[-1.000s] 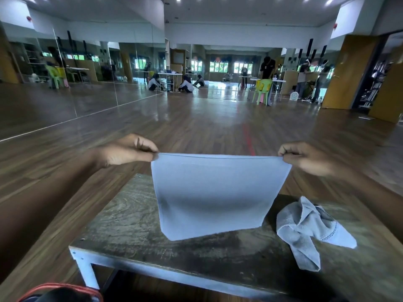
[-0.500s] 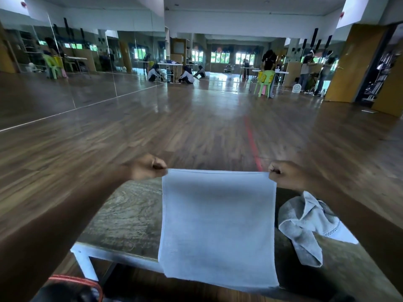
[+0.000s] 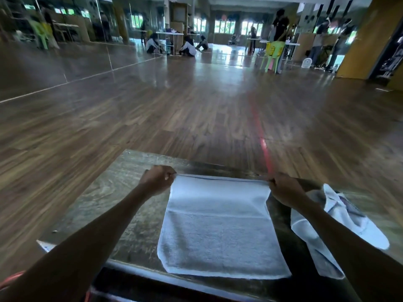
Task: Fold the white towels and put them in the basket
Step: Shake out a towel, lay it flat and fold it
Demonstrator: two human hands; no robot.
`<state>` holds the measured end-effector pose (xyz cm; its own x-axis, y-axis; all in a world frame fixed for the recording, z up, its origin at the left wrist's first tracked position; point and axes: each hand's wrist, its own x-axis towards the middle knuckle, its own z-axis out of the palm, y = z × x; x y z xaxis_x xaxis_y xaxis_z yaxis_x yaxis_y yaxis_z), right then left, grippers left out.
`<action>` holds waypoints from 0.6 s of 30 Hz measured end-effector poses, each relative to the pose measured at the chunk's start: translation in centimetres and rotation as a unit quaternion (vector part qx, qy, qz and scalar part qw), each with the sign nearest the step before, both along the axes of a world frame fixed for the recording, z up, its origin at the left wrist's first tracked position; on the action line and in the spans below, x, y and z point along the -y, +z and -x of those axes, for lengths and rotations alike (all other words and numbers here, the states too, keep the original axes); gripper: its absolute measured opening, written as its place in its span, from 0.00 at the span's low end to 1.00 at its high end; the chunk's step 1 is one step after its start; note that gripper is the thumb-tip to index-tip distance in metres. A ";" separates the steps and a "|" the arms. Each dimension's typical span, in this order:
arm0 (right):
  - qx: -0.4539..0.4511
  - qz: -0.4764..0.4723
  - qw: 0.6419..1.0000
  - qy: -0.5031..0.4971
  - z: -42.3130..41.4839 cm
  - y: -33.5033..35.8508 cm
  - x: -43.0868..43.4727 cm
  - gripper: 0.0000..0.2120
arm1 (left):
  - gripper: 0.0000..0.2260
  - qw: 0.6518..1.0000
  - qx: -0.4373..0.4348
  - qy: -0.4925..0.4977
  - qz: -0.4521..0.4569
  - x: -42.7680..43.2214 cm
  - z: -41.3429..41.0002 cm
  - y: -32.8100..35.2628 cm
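White towel (image 3: pixel 220 232) lies flat on the table (image 3: pixel 113 197), near edge at the table's near rim. Left hand (image 3: pixel 157 180) pinches its far left corner, right hand (image 3: pixel 283 188) pinches the far right. Crumpled towel (image 3: pixel 340 216) sits just right, under the right forearm.

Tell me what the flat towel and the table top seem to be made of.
The flat towel looks like white terry cloth, matte, with fuzzy nap and a flat hem band. The table top is seemingly worn wood, dull, with swirling grain.
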<state>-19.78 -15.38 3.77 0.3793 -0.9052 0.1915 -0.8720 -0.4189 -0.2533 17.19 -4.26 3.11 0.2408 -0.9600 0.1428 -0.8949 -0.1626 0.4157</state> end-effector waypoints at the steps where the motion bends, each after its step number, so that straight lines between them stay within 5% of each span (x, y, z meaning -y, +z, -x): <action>1: 0.001 -0.003 1.000 -0.001 -0.2 -0.7 0.5 0.10 | 0.08 1.000 -0.009 0.006 0.000 0.5 -0.1 -0.7; 12: 0.102 -0.069 0.992 -0.012 -2.6 -4.8 5.6 0.10 | 0.11 0.992 -0.091 0.083 -0.026 5.1 -0.7 -6.6; 18: 0.115 -0.101 0.988 0.002 -3.0 -6.2 6.1 0.15 | 0.13 0.998 -0.017 0.059 0.019 5.5 -0.1 -7.0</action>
<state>-16.80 -21.50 -2.40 0.3496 -0.9326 0.0895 -0.7799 -0.3426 -0.5239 17.32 -9.72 -3.94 0.3563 -0.9191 0.1682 -0.8559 -0.2488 0.4534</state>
